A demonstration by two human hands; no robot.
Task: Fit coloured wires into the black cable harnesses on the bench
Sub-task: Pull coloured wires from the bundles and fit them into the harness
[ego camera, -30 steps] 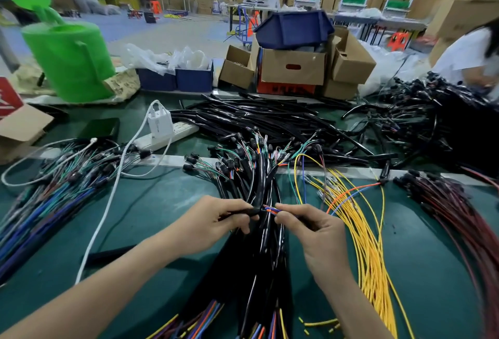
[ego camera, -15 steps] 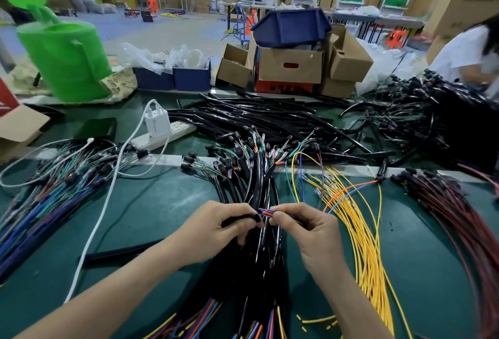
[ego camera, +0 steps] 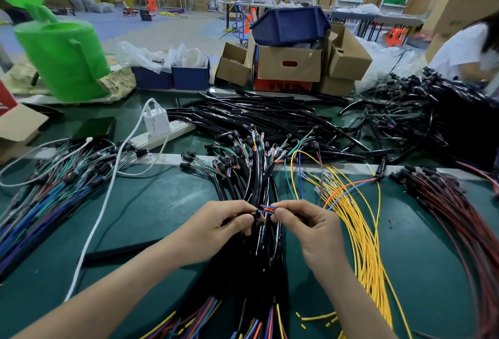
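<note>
My hands have drawn together since a second ago, and the gap between them is nearly gone. My left hand (ego camera: 216, 233) pinches the end of a black harness (ego camera: 255, 213). My right hand (ego camera: 310, 233) pinches the orange and blue wires (ego camera: 267, 207) right where they meet it, above the pile (ego camera: 259, 182) of harnesses mid-tabletop (ego camera: 162, 203).

The wires look light and limp and would likely buckle if pushed from far back, so I'd grip near the tip. The harness looks stiffer, glossy, perhaps slippery.

A mixed bundle (ego camera: 40, 203) lies far left, with a white cable (ego camera: 102, 211) beside my left arm. Yellow wires (ego camera: 361, 244) run just past my right wrist, and red wires (ego camera: 459, 217) lie farthest right. The pile below could snag loose ends.
</note>
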